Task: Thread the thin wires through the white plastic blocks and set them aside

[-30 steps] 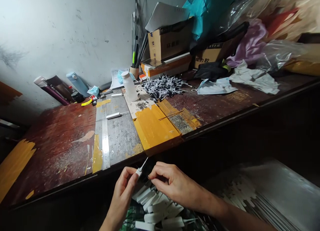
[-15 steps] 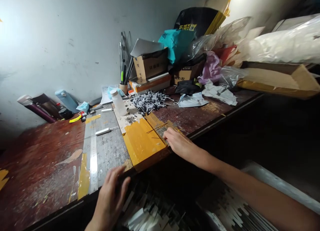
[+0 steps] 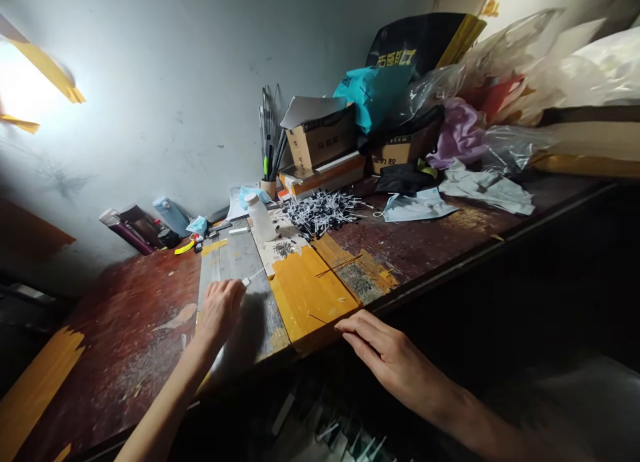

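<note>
My left hand (image 3: 220, 309) is over the grey board (image 3: 257, 309), its fingers closed around a small white block with a thin pin (image 3: 246, 282). Only the right end of that block shows; the fingers hide the rest. At the front edge of the yellow-taped block (image 3: 310, 292), my right hand (image 3: 383, 345) pinches a thin dark wire (image 3: 317, 319) between thumb and fingers. A few more dark wires (image 3: 339, 266) lie across the yellow tape further back. Behind them is a heap of small black-and-white pieces (image 3: 320, 212).
A translucent bottle (image 3: 261, 219) stands behind the board. A face mask (image 3: 419, 205) and a crumpled pale cloth (image 3: 487, 187) lie to the right. Flasks (image 3: 170, 214) lean at the left wall. Cardboard boxes (image 3: 323, 139) are stacked at the back. White strips (image 3: 345, 442) fill the space below the table edge.
My left hand has risen from the table's front edge onto the board and closed on the white block. My right hand has drawn a wire toward the front edge. The view has shifted left.
</note>
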`<state>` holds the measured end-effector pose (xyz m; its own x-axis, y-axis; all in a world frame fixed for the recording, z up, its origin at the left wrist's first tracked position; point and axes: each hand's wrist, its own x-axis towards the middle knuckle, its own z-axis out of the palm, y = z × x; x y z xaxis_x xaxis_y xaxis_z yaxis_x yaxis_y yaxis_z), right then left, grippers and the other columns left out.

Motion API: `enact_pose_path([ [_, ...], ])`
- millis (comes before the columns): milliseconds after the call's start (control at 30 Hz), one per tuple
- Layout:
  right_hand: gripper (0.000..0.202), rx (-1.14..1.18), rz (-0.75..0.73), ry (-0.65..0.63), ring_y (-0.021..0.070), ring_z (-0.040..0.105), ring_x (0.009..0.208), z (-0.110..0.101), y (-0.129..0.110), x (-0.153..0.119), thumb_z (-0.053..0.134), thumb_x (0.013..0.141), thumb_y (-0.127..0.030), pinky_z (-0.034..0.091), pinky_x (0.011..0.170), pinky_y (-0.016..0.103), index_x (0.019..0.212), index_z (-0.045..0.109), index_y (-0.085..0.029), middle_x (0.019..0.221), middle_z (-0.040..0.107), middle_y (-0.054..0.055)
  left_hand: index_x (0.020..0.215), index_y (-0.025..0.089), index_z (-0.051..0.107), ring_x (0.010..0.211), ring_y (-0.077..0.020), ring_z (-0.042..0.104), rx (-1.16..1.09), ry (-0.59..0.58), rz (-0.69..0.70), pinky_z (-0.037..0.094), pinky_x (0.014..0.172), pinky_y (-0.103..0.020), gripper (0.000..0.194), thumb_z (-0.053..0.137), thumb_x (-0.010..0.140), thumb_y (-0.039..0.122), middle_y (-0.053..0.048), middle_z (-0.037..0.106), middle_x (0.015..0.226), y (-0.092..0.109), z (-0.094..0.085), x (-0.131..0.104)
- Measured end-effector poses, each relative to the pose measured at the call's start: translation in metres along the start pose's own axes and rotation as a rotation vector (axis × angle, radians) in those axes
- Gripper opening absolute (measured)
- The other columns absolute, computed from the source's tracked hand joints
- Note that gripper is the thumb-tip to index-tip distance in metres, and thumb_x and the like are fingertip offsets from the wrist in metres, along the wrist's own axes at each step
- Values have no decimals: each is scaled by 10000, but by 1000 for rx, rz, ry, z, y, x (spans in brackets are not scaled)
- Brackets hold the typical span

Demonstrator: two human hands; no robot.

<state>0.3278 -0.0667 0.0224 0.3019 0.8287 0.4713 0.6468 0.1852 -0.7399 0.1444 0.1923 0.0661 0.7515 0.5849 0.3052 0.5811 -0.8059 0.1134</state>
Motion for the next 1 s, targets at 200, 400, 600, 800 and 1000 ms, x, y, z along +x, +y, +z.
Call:
enact_pose_path([
  [200, 165, 244, 139, -76, 152, 630, 866, 18, -25, -5, 492, 950, -181, 518, 823, 255, 1009, 642, -217, 932, 630, 26, 1138, 205, 616, 590, -139, 418, -871, -504, -158, 344, 548, -237, 396, 394, 953, 476, 4, 479, 673, 63, -41, -98],
  [400, 186, 418, 70, -260, 130, 622, 854, 38, -45, -6, 547, 900, -92, 500, 784, 220, 981, 679, -196, 910, 633, 20, 968, 140, 667, 576, -112, 275, -1241, -626, -401, 228, 507, -232, 472, 448, 912, 554, 24, 349, 633, 66, -20, -129],
  [600, 188, 397, 71, -330, 127, 617, 831, 42, -49, -8, 533, 903, -83, 490, 750, 216, 950, 677, -193, 903, 626, 18, 855, 174, 592, 604, -110, 363, -1368, -481, -422, 318, 551, -215, 309, 582, 866, 483, 15, 440, 681, 63, -5, -140],
  [800, 193, 307, 134, -373, 127, 602, 801, 41, -51, -9, 526, 904, -85, 477, 721, 209, 919, 678, -203, 872, 614, 7, 917, 189, 609, 666, -129, 373, -1277, -486, -460, 349, 608, -221, 308, 481, 928, 468, 10, 437, 730, 70, -5, -147],
  [1000, 191, 301, 164, -387, 112, 570, 751, 45, -48, -13, 533, 877, -44, 435, 670, 194, 853, 656, -189, 827, 585, -11, 851, 192, 583, 745, -143, 428, -1325, -362, -476, 386, 696, -233, 232, 547, 908, 414, 0, 492, 788, 76, 9, -150],
])
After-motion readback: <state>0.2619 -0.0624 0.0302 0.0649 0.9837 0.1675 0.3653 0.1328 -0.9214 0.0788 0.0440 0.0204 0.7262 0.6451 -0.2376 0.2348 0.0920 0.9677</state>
